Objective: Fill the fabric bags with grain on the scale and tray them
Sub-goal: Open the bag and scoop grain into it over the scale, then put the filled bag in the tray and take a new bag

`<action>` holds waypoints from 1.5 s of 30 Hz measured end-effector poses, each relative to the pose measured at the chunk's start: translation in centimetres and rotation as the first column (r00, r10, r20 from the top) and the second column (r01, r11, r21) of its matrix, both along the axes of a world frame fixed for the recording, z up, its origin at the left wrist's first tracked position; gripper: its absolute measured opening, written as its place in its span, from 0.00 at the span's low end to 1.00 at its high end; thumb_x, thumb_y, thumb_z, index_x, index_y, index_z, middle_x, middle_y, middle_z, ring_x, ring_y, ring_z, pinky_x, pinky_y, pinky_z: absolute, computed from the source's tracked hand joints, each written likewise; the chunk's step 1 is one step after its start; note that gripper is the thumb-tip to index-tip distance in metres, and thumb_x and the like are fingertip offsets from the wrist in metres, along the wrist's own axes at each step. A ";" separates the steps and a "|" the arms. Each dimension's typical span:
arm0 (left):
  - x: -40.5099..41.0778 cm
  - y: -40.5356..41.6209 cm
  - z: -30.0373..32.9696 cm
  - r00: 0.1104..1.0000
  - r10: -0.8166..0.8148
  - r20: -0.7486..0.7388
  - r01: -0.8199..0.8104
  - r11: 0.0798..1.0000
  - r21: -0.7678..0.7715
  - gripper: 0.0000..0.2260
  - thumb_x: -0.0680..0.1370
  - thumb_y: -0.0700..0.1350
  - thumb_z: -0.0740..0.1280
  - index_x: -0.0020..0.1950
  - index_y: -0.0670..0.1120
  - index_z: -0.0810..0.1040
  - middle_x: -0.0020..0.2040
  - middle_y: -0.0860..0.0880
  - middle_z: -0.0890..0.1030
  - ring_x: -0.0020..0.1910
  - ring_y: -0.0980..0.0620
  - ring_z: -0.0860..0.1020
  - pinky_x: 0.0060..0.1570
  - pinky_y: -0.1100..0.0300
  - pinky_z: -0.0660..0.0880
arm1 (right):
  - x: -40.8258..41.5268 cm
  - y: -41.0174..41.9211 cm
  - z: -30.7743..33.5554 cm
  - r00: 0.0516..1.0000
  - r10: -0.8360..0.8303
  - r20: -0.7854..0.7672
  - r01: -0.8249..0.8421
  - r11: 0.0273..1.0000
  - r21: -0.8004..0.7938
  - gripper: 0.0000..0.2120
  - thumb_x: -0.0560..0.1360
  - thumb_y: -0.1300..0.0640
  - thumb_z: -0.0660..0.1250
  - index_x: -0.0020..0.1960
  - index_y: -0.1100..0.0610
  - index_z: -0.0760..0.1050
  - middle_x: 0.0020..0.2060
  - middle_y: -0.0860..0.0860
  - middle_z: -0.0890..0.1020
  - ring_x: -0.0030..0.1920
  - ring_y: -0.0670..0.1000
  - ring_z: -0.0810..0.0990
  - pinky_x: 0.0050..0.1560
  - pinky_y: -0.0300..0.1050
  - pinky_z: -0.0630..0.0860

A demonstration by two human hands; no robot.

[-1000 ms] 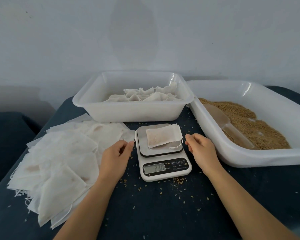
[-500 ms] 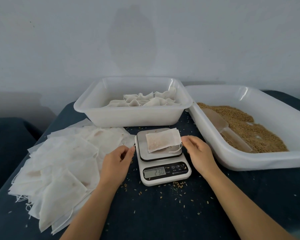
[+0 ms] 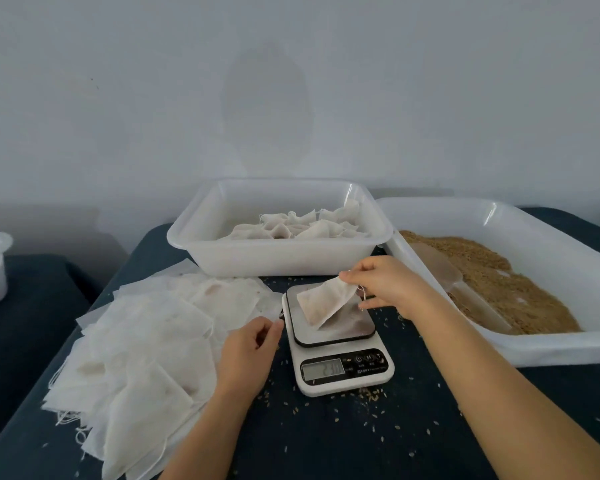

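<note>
Head view: the right hand (image 3: 388, 285) pinches the far-right corner of a fabric bag (image 3: 326, 301), tilting it so its low end touches the scale (image 3: 336, 341) platform. The left hand (image 3: 248, 344) hovers loosely curled, holding nothing, just left of the scale. The bag looks light, soft and limp, its grain settled low; a hold at the drawstring mouth seems best. The tray (image 3: 281, 258) of filled bags stands beyond; grain (image 3: 492, 285) lies right.
</note>
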State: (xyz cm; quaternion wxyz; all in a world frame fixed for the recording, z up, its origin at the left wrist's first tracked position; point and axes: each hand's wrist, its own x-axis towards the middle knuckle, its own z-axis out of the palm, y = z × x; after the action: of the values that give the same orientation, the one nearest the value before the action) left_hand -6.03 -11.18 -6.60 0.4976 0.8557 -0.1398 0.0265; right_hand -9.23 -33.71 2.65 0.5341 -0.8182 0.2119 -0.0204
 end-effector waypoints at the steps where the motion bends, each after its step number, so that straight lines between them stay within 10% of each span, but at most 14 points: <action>1: 0.0 0.1 0.0 1.000 0.000 -0.004 0.000 1.000 0.005 0.16 0.76 0.56 0.62 0.31 0.51 0.73 0.31 0.50 0.77 0.27 0.60 0.70 0.32 0.61 0.69 | 0.4 0.3 0.0 1.000 -0.012 0.015 0.012 1.000 -0.011 0.10 0.72 0.53 0.73 0.45 0.60 0.78 0.48 0.54 0.80 0.48 0.51 0.81 0.42 0.43 0.82; 6: -0.1 0.2 0.2 0.999 -0.009 -0.033 0.009 1.000 0.000 0.16 0.76 0.57 0.62 0.31 0.52 0.72 0.31 0.50 0.77 0.28 0.57 0.71 0.33 0.59 0.69 | 2.0 0.7 -0.4 0.997 -0.062 -0.035 0.058 0.992 -0.108 0.11 0.71 0.64 0.72 0.48 0.56 0.73 0.49 0.54 0.78 0.44 0.49 0.80 0.44 0.42 0.80; 11: -0.3 0.3 0.8 0.998 -0.059 -0.002 0.059 0.998 0.007 0.14 0.76 0.53 0.64 0.32 0.52 0.74 0.29 0.52 0.76 0.28 0.60 0.70 0.31 0.67 0.67 | 2.6 0.2 0.9 0.989 0.060 -0.138 -0.039 0.988 0.150 0.14 0.71 0.68 0.71 0.55 0.58 0.78 0.46 0.54 0.81 0.40 0.48 0.77 0.37 0.37 0.74; 21: 2.8 1.2 3.7 0.956 -0.131 0.264 0.022 0.924 0.381 0.08 0.78 0.54 0.61 0.55 0.55 0.75 0.50 0.60 0.76 0.49 0.60 0.72 0.49 0.66 0.70 | 8.5 1.5 9.0 0.946 0.320 -0.056 -0.311 0.841 -0.442 0.01 0.74 0.55 0.71 0.45 0.51 0.80 0.35 0.45 0.78 0.33 0.43 0.74 0.30 0.36 0.70; 28: 4.8 2.6 0.8 0.952 -0.061 0.300 -0.134 0.800 0.585 0.19 0.76 0.60 0.60 0.66 0.57 0.69 0.67 0.59 0.67 0.67 0.55 0.62 0.66 0.59 0.59 | 15.6 1.7 10.1 0.962 0.128 0.240 -0.148 0.987 0.066 0.04 0.76 0.66 0.67 0.44 0.60 0.77 0.38 0.53 0.77 0.34 0.49 0.83 0.36 0.38 0.82; 34: 5.9 1.8 0.8 0.883 -0.040 0.468 -0.209 0.859 0.467 0.14 0.60 0.41 0.81 0.43 0.44 0.84 0.42 0.50 0.83 0.40 0.47 0.80 0.38 0.54 0.79 | 21.7 1.3 6.0 0.953 -0.127 0.275 0.044 0.956 0.290 0.06 0.75 0.68 0.68 0.51 0.65 0.77 0.44 0.56 0.78 0.44 0.51 0.79 0.59 0.48 0.77; 39: 6.4 1.5 0.6 0.873 0.011 0.488 -0.221 0.900 0.375 0.13 0.59 0.34 0.80 0.41 0.40 0.83 0.39 0.47 0.83 0.37 0.45 0.81 0.37 0.54 0.79 | 23.8 -0.1 2.4 0.968 -0.154 0.200 0.154 0.988 0.015 0.11 0.73 0.63 0.70 0.55 0.64 0.81 0.44 0.55 0.80 0.46 0.53 0.78 0.57 0.48 0.76; 45: 5.8 1.6 0.3 0.943 0.113 0.314 -0.225 0.911 0.346 0.19 0.77 0.40 0.59 0.69 0.47 0.70 0.65 0.53 0.74 0.64 0.53 0.68 0.60 0.60 0.66 | 23.6 -0.9 1.6 0.996 -0.071 -0.050 0.057 0.965 -0.255 0.15 0.73 0.68 0.64 0.58 0.69 0.78 0.44 0.62 0.80 0.40 0.53 0.74 0.43 0.46 0.73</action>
State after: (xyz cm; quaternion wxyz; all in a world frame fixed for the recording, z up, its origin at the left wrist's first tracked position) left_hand -0.24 -9.58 -6.26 0.2938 0.9312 -0.1377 0.1663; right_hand 14.40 -34.65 4.22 0.4180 -0.8726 0.2494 -0.0407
